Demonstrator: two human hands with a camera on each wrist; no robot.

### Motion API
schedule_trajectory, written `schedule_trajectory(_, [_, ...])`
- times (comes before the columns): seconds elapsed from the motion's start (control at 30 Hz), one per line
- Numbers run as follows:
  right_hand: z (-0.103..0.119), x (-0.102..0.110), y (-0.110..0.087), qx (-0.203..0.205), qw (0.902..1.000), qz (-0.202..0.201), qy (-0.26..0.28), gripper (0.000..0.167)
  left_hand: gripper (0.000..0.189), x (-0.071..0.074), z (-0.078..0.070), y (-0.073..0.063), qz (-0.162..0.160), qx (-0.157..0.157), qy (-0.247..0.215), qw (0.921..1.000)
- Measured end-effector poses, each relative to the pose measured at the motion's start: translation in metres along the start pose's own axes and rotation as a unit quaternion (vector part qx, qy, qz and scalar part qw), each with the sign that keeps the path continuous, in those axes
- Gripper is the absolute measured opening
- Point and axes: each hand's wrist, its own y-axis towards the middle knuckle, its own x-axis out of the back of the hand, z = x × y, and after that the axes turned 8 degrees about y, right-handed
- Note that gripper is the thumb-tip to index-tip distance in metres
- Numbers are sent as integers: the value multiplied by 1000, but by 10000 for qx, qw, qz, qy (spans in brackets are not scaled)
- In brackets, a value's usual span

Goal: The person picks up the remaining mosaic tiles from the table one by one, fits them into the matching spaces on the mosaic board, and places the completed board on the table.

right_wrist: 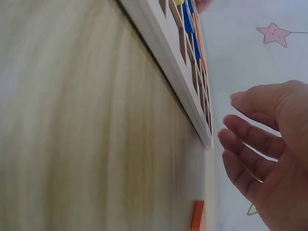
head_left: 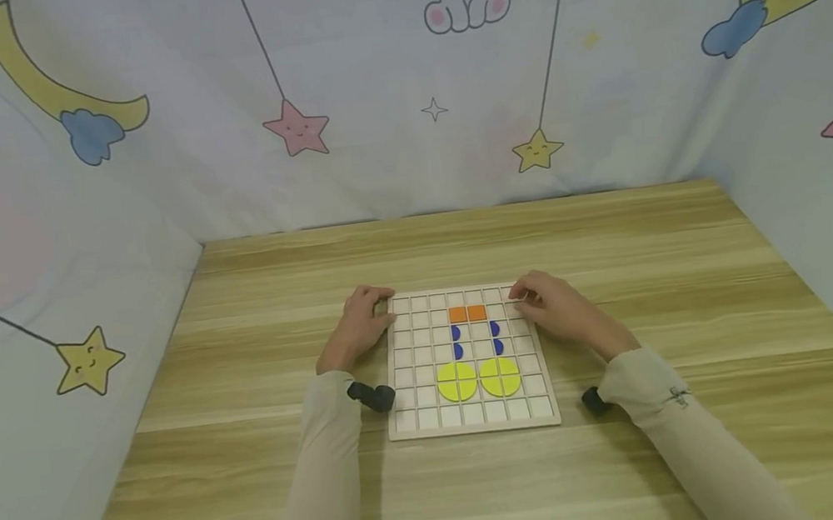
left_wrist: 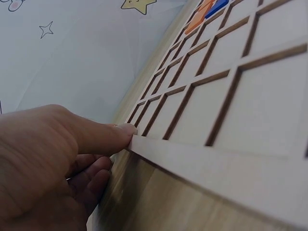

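Note:
A square, pale wooden grid board [head_left: 430, 422] lies on the table. Two orange squares [head_left: 468, 314] sit in its upper cells, with several blue half-circles [head_left: 458, 350] below them. Under those, yellow quarter pieces form two yellow circles [head_left: 457, 382]. At the board's far left corner, my left hand [head_left: 357, 324] touches the edge with its thumb [left_wrist: 126, 129]; the other fingers hang bent beside it. My right hand [head_left: 558, 306] hovers by the far right edge, fingers loosely bent and apart, holding nothing visible in the right wrist view.
In the right wrist view an orange piece [right_wrist: 198, 216] shows past the board's right side; the head view does not show it. The wood-grain table [head_left: 241, 310] meets a printed cloth backdrop [head_left: 379, 180] at the back and sides. Dark wrist cameras [head_left: 373, 396] sit on both sleeves.

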Motion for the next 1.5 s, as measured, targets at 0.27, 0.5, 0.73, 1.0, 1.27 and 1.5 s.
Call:
schedule_trajectory(0.27, [-12,15,-14,321,9987,-375,-118,20,45,0,0,0,23,3,-2,10000])
schedule_trajectory(0.5, [-26,28,-23,340,9980,-469,-245,20,45,1,0,0,13,5,8,10000])
schedule_trajectory(0.73, [-32,38,-32,-102,9984,-370,-426,24,45,1,-1,0,-31,19,12,10000])
schedule_trajectory(1.0, [-39,41,-43,-167,9977,-385,-526,33,45,1,-3,-1,-12,0,-6,10000])
schedule_trajectory(1.27, [-41,43,-53,-541,9962,-268,-621,44,44,1,-2,-1,-62,-8,28,10000])
schedule_trajectory(1.5, [-42,39,-57,-715,9937,-339,-790,46,45,1,-1,0,-17,-9,11,10000])
